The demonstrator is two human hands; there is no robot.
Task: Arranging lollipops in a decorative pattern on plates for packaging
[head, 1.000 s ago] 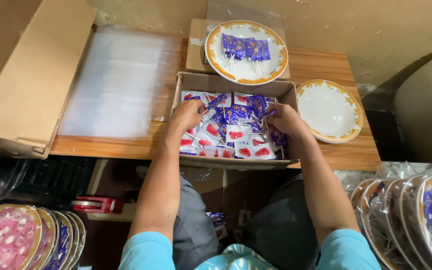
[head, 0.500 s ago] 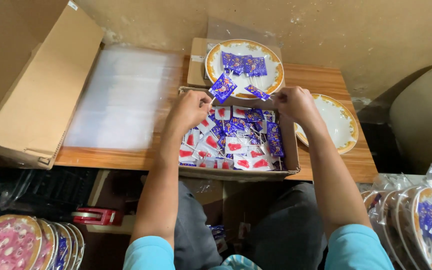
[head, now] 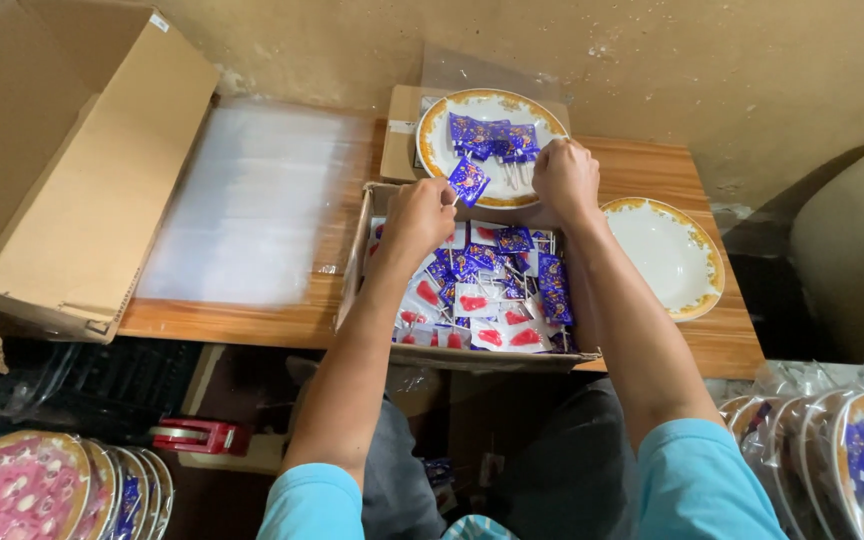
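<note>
A wooden surface (head: 652,170) was seen from above, with a large open cardboard carton (head: 72,180) lying on its left end and a stack of clear plastic sheets (head: 252,200) spread beside it. Nearer the middle stood a smaller open box (head: 357,270), filled with small wrapped sweets on sticks (head: 492,290) in blue and in red-and-white wrappers. Just behind this box a gold-rimmed plate (head: 432,150) was set on a flat piece of cardboard, and a row of blue sweets (head: 492,135) was laid across it. A second, empty plate (head: 667,255) of the same kind lay to the right. Wrapped, filled plates (head: 852,450) were stacked on edge at the lower right, and more (head: 22,490) at the lower left, near a red tape dispenser (head: 197,437).

A second earlier both hands had been down among the sweets in the box; they had since been raised to the plate's near edge. One blue sweet (head: 469,182) was pinched between the fingertips of the left hand (head: 422,212) and held over the plate's rim, just short of the row. The right hand (head: 566,175) was curled closed over the row's right end; whether anything was gripped inside it could not be told. From the shift it was judged that sweets were being carried from box to plate, the row being only partly built.
</note>
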